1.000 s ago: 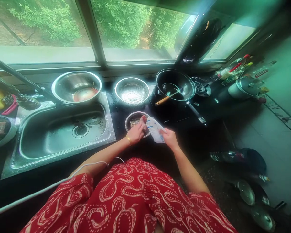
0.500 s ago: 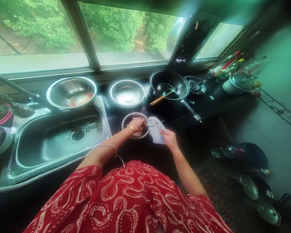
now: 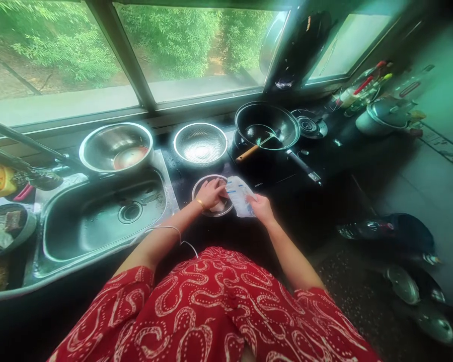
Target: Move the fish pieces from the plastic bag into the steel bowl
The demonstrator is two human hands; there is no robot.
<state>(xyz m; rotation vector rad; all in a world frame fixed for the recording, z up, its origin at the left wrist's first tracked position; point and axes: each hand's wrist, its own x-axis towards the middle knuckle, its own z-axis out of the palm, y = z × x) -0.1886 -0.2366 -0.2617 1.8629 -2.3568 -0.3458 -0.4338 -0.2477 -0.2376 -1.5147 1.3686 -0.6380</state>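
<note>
Right hand [image 3: 262, 207] has fingers closed on a white packet with blue print [image 3: 240, 199], at the right rim of a small round silver metal bowl [image 3: 196, 193] on the black bench [image 3: 181, 176]. Left hand [image 3: 210, 194] is over the bowl, fingers bent at pale contents [image 3: 219, 205]; can't tell if gripping. Looks mid-job: bowl part-filled, packet not set down, remainder unclear. Packet print and pale hob lettering [image 3: 258, 185] unreadable.

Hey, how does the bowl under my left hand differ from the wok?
The bowl is smaller; the wok is larger. The bowl shows no handle; the wok has a long dark handle. Your left hand is at the bowl; a wooden-handled spatula sits in the wok. Both are round and open-topped.
</note>
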